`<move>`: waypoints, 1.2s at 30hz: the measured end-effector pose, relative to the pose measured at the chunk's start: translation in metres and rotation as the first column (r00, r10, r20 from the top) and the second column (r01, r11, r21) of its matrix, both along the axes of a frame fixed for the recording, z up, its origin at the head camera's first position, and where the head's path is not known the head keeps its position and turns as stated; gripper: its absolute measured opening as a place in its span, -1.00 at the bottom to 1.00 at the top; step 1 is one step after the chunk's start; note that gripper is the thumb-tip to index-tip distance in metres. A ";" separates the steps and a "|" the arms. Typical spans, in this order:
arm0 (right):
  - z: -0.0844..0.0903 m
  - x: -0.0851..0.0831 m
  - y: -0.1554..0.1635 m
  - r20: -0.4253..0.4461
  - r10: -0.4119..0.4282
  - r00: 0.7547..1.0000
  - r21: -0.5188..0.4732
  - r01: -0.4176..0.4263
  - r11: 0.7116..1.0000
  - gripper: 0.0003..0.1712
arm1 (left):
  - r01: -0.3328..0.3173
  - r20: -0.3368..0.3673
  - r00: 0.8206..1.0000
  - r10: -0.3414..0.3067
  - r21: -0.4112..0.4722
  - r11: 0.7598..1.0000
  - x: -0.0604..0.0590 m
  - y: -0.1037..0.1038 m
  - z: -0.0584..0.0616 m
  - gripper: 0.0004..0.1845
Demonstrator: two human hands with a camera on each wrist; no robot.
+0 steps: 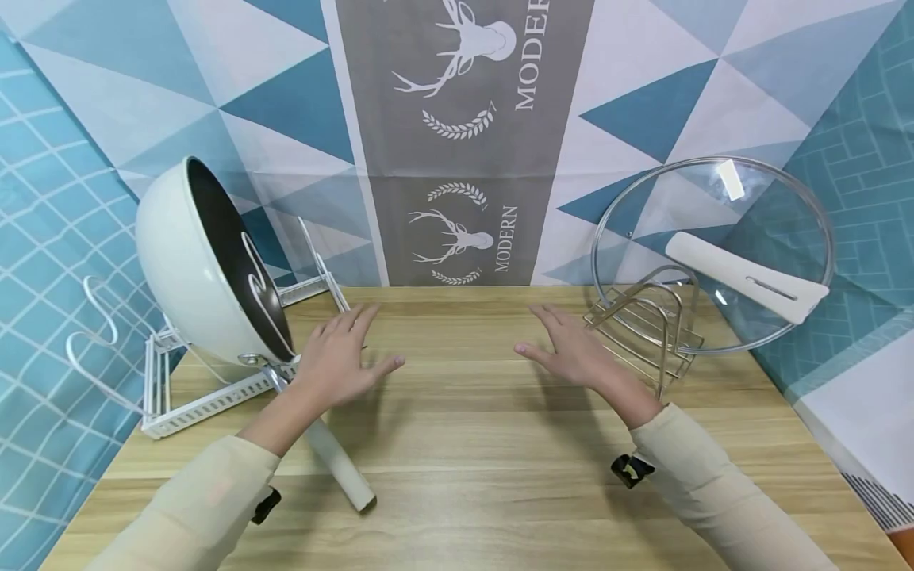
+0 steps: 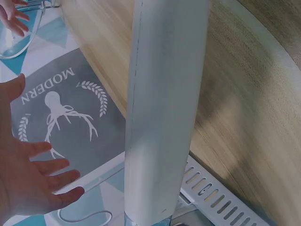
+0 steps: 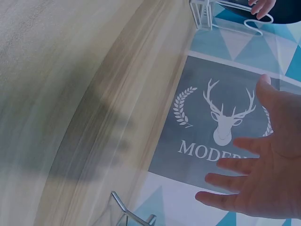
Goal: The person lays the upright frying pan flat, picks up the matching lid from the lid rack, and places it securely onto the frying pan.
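My left hand (image 1: 341, 357) hovers open, palm down, over the wooden table (image 1: 457, 460), just right of a pale green pan (image 1: 207, 270) that stands on its side in a white rack (image 1: 207, 396). The pan's long pale handle (image 1: 336, 460) slopes toward the table's front, below my left wrist. The left wrist view shows that handle (image 2: 162, 108) close up, with my spread left fingers (image 2: 44, 176) beside it. My right hand (image 1: 578, 353) is open too, fingers straight, next to a metal wire rack (image 1: 653, 325) that holds a glass lid (image 1: 714, 254) with a white handle (image 1: 746, 277). Neither hand holds anything.
A cloth backdrop (image 1: 464, 135) with blue triangles and a grey deer panel hangs behind the table. Blue tiled cloth (image 1: 50, 262) covers both sides. Bare wood lies between my hands and toward the front edge.
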State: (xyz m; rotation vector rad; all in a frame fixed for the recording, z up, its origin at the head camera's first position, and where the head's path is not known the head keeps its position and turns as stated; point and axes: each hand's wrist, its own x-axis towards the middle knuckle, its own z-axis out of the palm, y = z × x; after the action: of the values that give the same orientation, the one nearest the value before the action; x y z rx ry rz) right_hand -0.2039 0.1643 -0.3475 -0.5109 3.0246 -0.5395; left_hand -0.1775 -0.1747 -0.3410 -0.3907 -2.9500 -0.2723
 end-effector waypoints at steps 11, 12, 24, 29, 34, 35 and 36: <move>-0.002 0.000 0.002 0.054 0.004 0.999 -0.049 -0.001 0.999 -0.12 | 0.035 -0.020 0.999 -0.036 -0.015 0.999 0.005 -0.001 0.001 -0.05; -0.002 0.000 0.002 0.054 0.003 0.999 -0.048 -0.001 0.999 -0.13 | 0.036 -0.018 0.999 -0.036 -0.013 0.999 0.006 -0.001 0.001 -0.06; -0.006 -0.002 -0.002 0.072 0.004 0.997 -0.051 0.000 0.999 -0.12 | 0.052 0.006 0.999 -0.052 0.008 0.999 0.012 -0.013 0.001 -0.13; -0.009 -0.004 -0.002 0.085 0.012 0.996 -0.086 -0.004 0.996 -0.13 | 0.080 -0.012 0.997 -0.081 -0.012 0.997 0.016 -0.017 0.002 -0.15; -0.013 -0.006 0.000 0.093 0.032 0.995 -0.110 -0.021 0.994 -0.12 | 0.101 -0.010 0.995 -0.101 -0.020 0.995 0.019 -0.021 0.001 -0.19; -0.014 -0.006 0.000 0.095 0.034 0.995 -0.112 -0.023 0.993 -0.12 | 0.106 -0.009 0.994 -0.106 -0.017 0.994 0.019 -0.022 0.001 -0.19; -0.015 -0.006 0.000 0.097 0.036 0.995 -0.114 -0.025 0.993 -0.13 | 0.109 -0.009 0.994 -0.110 -0.015 0.994 0.020 -0.023 0.000 -0.20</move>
State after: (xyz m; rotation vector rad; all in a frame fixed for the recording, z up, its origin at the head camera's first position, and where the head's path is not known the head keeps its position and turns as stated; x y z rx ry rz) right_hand -0.2104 0.1647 -0.3629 -0.5176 2.9006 -0.7146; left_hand -0.1576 -0.1978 -0.3406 -0.5552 -2.9270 -0.2619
